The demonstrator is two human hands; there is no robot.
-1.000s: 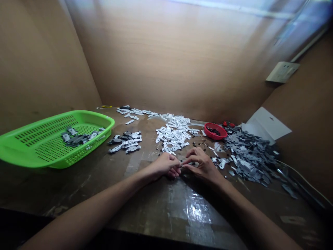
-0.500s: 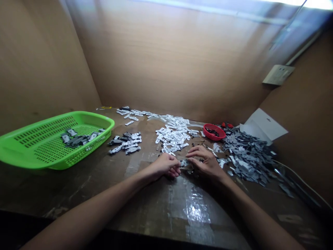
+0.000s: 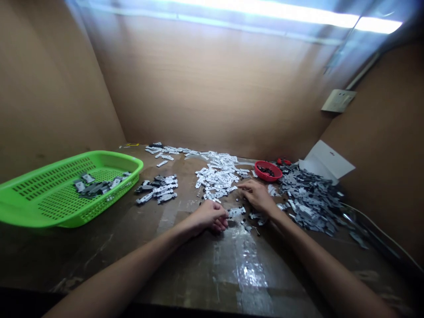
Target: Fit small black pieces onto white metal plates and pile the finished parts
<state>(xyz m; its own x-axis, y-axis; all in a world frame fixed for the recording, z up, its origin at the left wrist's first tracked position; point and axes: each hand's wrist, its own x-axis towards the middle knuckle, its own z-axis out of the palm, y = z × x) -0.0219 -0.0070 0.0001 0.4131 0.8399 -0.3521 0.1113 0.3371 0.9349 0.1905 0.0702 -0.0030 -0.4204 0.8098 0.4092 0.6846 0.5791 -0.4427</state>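
My left hand (image 3: 208, 216) rests on the table with its fingertips at a small white-and-grey metal part (image 3: 236, 212), which sticks out to the right and seems pinched there. My right hand (image 3: 256, 196) lies apart from it, fingers stretched toward the edge of a heap of white metal parts (image 3: 217, 179). Nothing shows in those fingers. Small dark bits and white pieces (image 3: 255, 216) are scattered just below my right hand. A heap of grey metal parts (image 3: 309, 201) lies to its right.
A green perforated plastic basket (image 3: 127, 170) at the left holds some grey parts. Between it and the white heap lies a group of joined parts (image 3: 155, 190). A red bowl (image 3: 268, 171) holds dark pieces. Cardboard walls surround the worn table, and a white card (image 3: 326, 159) leans at right.
My right hand has moved up and away from my left hand, toward the white heap. The white part now shows plainly at my left fingertips. The view has tilted upward.
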